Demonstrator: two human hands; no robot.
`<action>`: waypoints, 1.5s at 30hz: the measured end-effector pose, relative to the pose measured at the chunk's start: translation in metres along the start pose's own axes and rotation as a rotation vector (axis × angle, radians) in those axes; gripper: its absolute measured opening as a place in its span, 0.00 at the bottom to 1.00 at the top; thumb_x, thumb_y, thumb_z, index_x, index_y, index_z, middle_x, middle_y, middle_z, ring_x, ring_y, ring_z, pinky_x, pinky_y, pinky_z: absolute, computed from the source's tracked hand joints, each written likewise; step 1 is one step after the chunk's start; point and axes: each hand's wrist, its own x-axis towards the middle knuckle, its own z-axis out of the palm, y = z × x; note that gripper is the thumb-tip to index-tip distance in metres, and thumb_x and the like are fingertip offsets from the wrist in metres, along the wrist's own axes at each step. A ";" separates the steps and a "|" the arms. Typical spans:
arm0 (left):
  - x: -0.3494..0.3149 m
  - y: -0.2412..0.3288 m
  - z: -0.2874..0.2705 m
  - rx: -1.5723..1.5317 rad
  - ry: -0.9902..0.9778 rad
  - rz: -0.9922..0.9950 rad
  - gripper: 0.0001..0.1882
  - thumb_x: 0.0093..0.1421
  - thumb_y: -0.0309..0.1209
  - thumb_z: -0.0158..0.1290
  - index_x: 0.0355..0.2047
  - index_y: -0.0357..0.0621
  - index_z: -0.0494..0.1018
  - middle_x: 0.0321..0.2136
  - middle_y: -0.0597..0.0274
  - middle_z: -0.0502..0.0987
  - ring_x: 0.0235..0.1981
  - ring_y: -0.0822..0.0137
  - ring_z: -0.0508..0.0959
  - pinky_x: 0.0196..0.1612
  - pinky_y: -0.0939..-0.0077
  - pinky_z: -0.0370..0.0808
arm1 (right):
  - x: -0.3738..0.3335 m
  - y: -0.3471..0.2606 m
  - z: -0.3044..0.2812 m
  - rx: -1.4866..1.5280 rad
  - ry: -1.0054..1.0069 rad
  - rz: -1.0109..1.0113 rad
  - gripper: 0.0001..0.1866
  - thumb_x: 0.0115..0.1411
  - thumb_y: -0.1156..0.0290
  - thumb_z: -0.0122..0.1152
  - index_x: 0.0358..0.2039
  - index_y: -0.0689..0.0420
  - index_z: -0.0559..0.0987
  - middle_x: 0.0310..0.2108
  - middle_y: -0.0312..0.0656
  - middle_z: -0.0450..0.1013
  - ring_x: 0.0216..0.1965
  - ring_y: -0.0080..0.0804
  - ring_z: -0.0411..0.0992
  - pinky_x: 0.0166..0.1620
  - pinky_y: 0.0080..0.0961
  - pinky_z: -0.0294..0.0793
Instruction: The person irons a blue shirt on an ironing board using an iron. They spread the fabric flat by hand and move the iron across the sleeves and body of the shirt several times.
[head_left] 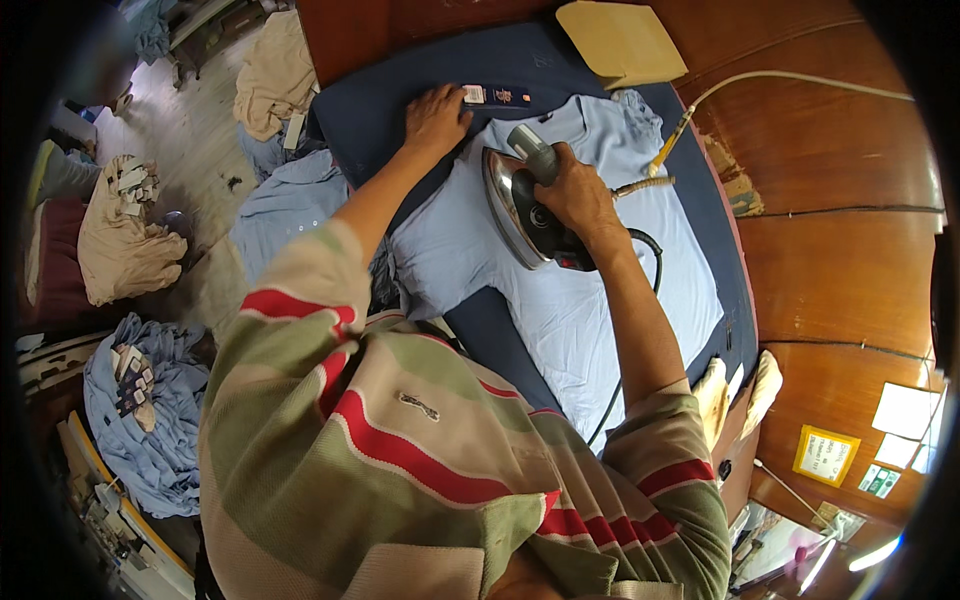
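A light blue T-shirt (560,320) lies spread over a navy padded ironing board (400,65). My right hand (580,195) is wrapped round the handle of a black steam iron (540,222), which is over the upper part of the shirt. The iron's silver rim faces left; whether its plate touches the cloth I cannot tell. At the board's far left, my left hand (437,122) lies flat with fingers stretched out. Its fingertips are at the left end of a dark hang tag (500,96) with a white label.
A tan folder (622,42) lies on the board's far right corner. A pale hose (760,75) and a black cord (655,255) run near the iron. Blue garments (290,215) are heaped left of the board, with beige ones (130,235) beyond. Wooden panelling (840,270) rises at right.
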 end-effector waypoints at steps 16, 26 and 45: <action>0.071 -0.029 0.025 0.341 0.055 0.231 0.17 0.56 0.35 0.50 0.46 0.51 0.68 0.58 0.60 0.62 0.61 0.59 0.59 0.57 0.45 0.50 | 0.032 -0.014 0.023 0.092 0.158 0.029 0.33 0.50 0.40 0.57 0.35 0.63 0.75 0.26 0.61 0.74 0.33 0.56 0.74 0.38 0.43 0.72; -0.095 0.010 -0.032 -0.011 -0.244 -0.162 0.10 0.55 0.39 0.53 0.28 0.47 0.76 0.60 0.58 0.60 0.63 0.56 0.54 0.57 0.40 0.46 | 0.079 -0.010 0.021 0.010 0.109 0.146 0.32 0.51 0.40 0.53 0.38 0.61 0.78 0.31 0.57 0.75 0.37 0.52 0.75 0.43 0.39 0.72; -0.100 0.006 -0.027 -0.060 -0.111 -0.200 0.09 0.53 0.38 0.52 0.24 0.49 0.77 0.58 0.63 0.65 0.63 0.59 0.56 0.58 0.47 0.46 | 0.056 -0.023 0.019 -0.119 -0.055 -0.137 0.30 0.52 0.41 0.54 0.36 0.59 0.77 0.27 0.55 0.76 0.33 0.51 0.75 0.38 0.40 0.75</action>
